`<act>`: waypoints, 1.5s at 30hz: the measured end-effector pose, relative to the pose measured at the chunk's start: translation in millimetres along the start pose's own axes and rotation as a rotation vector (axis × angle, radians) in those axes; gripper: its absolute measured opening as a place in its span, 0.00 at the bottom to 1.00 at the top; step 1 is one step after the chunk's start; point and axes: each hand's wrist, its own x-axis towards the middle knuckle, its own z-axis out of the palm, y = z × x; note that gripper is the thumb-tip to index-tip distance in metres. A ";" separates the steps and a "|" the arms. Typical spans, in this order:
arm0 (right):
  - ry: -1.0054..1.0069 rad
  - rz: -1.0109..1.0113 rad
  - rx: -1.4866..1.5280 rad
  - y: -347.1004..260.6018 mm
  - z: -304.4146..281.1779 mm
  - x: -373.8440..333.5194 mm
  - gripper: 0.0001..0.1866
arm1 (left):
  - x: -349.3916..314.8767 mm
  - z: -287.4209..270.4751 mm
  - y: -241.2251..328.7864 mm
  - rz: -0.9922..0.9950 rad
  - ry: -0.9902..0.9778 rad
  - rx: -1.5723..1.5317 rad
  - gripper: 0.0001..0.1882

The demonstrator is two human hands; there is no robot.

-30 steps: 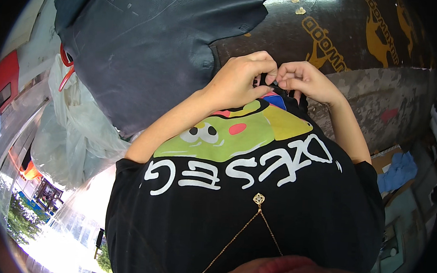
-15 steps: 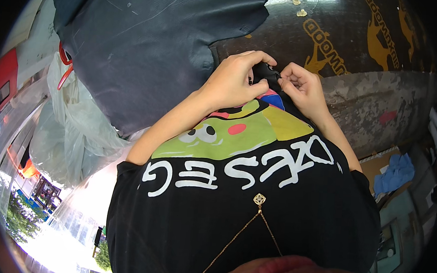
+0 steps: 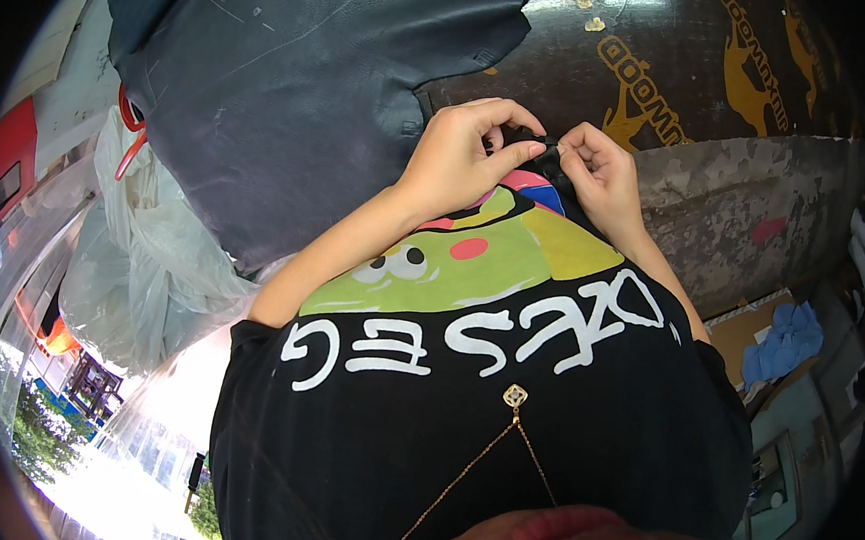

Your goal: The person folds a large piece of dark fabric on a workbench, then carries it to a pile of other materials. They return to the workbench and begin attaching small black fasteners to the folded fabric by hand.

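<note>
My left hand (image 3: 456, 155) and my right hand (image 3: 603, 179) are close together in front of my shirt. Between them is a small black piece of soft material (image 3: 549, 160). My left thumb and forefinger pinch one side of it, and the right fingertips pinch the other. Whether it is separate or part of my black shirt (image 3: 481, 441) cannot be made out. A large dark blue-grey leather hide (image 3: 295, 93) lies just beyond and left of my left hand, with pale lines marked on it.
Under the hide is a dark brown board (image 3: 554, 65) with yellow printing. A worn, mottled grey curved surface (image 3: 723, 218) borders it at right. Clear plastic bags (image 3: 146, 262) hang at left by a red handle (image 3: 131, 155). At lower right, blue cloth (image 3: 783, 341) lies in a cardboard box (image 3: 730, 343).
My left thumb has shifted up and right, closing toward the forefinger on the black piece. The right hand stays nearly in place, its fingertips still pinching.
</note>
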 end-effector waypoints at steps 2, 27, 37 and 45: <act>0.004 0.016 0.027 0.8 1.0 0.5 0.08 | -2.2 -1.8 4.8 0.121 -0.027 0.052 0.10; -0.101 0.333 0.414 -4.2 -23.8 -1.1 0.12 | 3.5 10.3 4.8 0.234 0.011 0.406 0.09; -0.304 0.277 -0.019 -20.9 -62.7 -10.9 0.08 | 5.8 10.0 3.0 0.271 0.057 0.373 0.07; -0.449 0.025 -0.355 -49.8 -64.9 -6.5 0.05 | 1.7 10.8 6.6 0.251 0.081 0.372 0.08</act>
